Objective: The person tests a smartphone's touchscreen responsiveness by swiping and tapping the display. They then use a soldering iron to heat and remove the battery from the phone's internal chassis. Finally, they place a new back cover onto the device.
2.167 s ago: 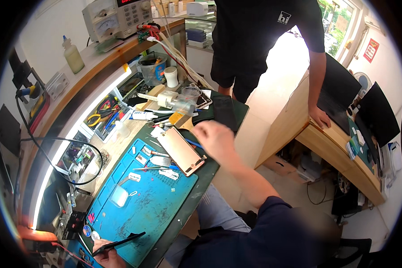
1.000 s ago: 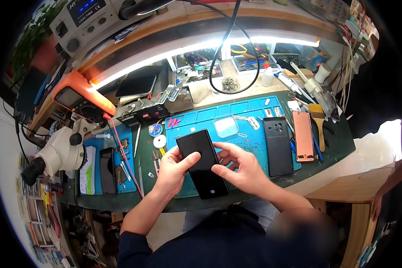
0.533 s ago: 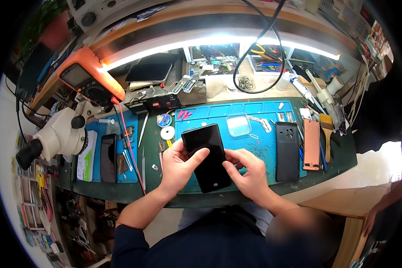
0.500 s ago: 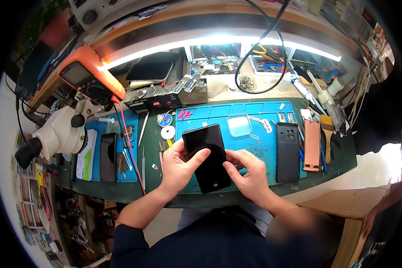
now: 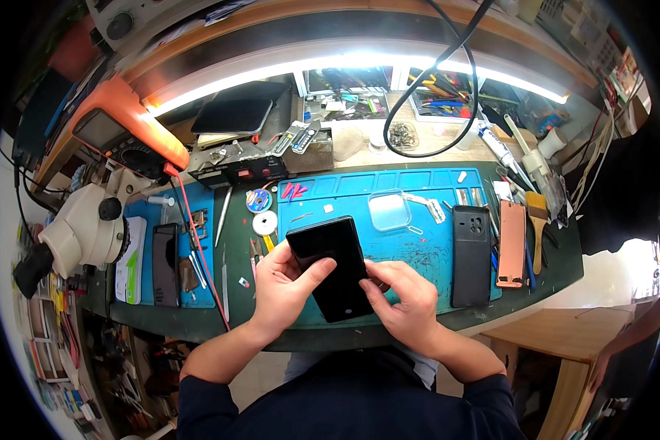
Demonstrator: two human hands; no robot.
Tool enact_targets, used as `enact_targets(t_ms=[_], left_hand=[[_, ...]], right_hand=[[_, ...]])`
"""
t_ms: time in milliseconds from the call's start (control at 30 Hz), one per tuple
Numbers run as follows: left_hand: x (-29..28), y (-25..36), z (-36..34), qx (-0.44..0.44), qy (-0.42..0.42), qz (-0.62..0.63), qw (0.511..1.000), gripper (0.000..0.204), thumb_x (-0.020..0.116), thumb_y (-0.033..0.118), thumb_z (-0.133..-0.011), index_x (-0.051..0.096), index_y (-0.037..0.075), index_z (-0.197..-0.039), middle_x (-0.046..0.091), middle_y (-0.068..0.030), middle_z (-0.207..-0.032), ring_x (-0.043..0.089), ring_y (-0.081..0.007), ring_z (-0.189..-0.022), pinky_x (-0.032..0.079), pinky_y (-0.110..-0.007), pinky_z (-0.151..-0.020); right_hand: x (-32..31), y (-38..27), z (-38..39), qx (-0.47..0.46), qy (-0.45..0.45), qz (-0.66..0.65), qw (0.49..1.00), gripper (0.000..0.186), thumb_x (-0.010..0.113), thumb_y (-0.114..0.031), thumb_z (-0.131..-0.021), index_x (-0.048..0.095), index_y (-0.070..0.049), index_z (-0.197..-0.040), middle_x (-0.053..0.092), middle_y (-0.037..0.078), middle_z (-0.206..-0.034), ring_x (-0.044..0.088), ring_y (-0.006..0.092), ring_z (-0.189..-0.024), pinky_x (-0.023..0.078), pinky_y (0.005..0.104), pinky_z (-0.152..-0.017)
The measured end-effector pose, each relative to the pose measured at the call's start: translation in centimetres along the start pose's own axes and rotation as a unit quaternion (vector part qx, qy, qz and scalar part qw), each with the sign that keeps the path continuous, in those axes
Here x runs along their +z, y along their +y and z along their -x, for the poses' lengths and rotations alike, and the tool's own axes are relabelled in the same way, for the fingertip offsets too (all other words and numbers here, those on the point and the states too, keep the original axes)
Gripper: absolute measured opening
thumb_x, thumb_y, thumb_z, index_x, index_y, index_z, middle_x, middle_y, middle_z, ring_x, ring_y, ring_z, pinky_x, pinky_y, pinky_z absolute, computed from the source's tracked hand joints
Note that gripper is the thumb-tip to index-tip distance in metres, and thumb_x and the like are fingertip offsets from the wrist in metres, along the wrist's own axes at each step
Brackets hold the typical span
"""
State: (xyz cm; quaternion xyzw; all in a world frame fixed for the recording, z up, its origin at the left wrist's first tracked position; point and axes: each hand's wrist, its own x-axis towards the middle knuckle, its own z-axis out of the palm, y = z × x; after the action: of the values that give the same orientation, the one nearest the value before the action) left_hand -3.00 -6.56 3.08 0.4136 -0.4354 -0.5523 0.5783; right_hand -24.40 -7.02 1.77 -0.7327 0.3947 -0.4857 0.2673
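Note:
A black smartphone (image 5: pixel 337 253) with a dark screen is held over the front of the blue work mat (image 5: pixel 433 242), tilted a little to the left. My left hand (image 5: pixel 282 282) grips its left edge, with the thumb lying across the screen. On the right edge, the thumb and fingers of my right hand (image 5: pixel 401 295) close on the phone; the fingertips behind it are hidden. A small round light mark shows near the lower end of the screen. A black phone case (image 5: pixel 471 257) lies on the mat to the right of my right hand.
Left stand a microscope (image 5: pixel 88 224), an orange multimeter (image 5: pixel 128 132) and another dark phone (image 5: pixel 166 264). A clear plastic box (image 5: pixel 389 211) lies beyond my hands. Right are a copper-coloured phone panel (image 5: pixel 511 242) and a brush (image 5: pixel 537 220). A black cable (image 5: pixel 389 125) loops overhead. Another person's arm (image 5: pixel 623 337) shows at right.
The view has shifted slightly. Both hands keep the phone at nearly the same place, and my left thumb still lies on the screen.

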Motion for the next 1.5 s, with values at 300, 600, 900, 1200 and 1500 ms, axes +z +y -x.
enact_targets(t_ms=[300, 600, 900, 1200, 1500], left_hand=[[0.4, 0.9, 0.6, 0.009, -0.049, -0.025, 0.998, 0.036, 0.079, 0.0, -0.1, 0.068, -0.004, -0.134, 0.076, -0.0096, -0.127, 0.072, -0.0146, -0.114, 0.058, -0.031, -0.101], [0.6, 1.5, 1.3, -0.073, -0.083, -0.018, 0.994, 0.04, 0.08, 0.004, -0.1, 0.068, -0.004, -0.138, 0.076, -0.0079, -0.128, 0.071, -0.0137, -0.115, 0.058, -0.03, -0.101], [0.3, 1.5, 1.3, -0.075, -0.083, -0.024, 0.993, 0.039, 0.08, 0.004, -0.1, 0.068, -0.004, -0.136, 0.076, -0.009, -0.126, 0.072, -0.0133, -0.113, 0.059, -0.029, -0.098], [0.4, 1.4, 1.2, -0.073, -0.081, -0.031, 0.994, 0.037, 0.08, 0.005, -0.101, 0.07, -0.005, -0.135, 0.077, -0.0076, -0.124, 0.072, -0.0118, -0.109, 0.058, -0.028, -0.094], [0.3, 1.5, 1.0, -0.109, -0.099, -0.037, 0.988, 0.05, 0.082, 0.005, -0.099, 0.062, -0.002, -0.143, 0.074, -0.0061, -0.129, 0.071, -0.0131, -0.116, 0.058, -0.03, -0.101]], right_hand=[[-1.0, -0.7, -2.2, 0.086, -0.015, -0.126, 0.988, 0.049, 0.087, -0.014, -0.093, 0.07, -0.002, -0.137, 0.076, 0.01, -0.109, 0.074, 0.0181, -0.089, 0.06, 0.0295, -0.07], [-1.2, -0.7, -3.3, 0.188, -0.078, -0.205, 0.957, 0.029, 0.083, -0.014, -0.098, 0.077, -0.001, -0.124, 0.076, 0.003, -0.088, 0.064, 0.0058, -0.065, 0.052, 0.0244, -0.061], [-1.1, -0.6, -3.5, 0.155, -0.07, -0.169, 0.971, 0.025, 0.083, -0.015, -0.098, 0.078, 0.001, -0.117, 0.074, 0.005, -0.085, 0.061, 0.0061, -0.061, 0.048, 0.0254, -0.055], [-1.0, -0.7, -3.5, 0.158, -0.065, -0.158, 0.973, 0.024, 0.082, -0.017, -0.099, 0.078, 0.001, -0.115, 0.073, 0.006, -0.084, 0.058, 0.0079, -0.06, 0.047, 0.0273, -0.054], [-0.7, -0.8, -3.5, 0.163, -0.037, -0.135, 0.977, 0.022, 0.082, -0.017, -0.099, 0.077, 0.0, -0.112, 0.072, 0.005, -0.082, 0.059, 0.0087, -0.06, 0.047, 0.028, -0.054]])
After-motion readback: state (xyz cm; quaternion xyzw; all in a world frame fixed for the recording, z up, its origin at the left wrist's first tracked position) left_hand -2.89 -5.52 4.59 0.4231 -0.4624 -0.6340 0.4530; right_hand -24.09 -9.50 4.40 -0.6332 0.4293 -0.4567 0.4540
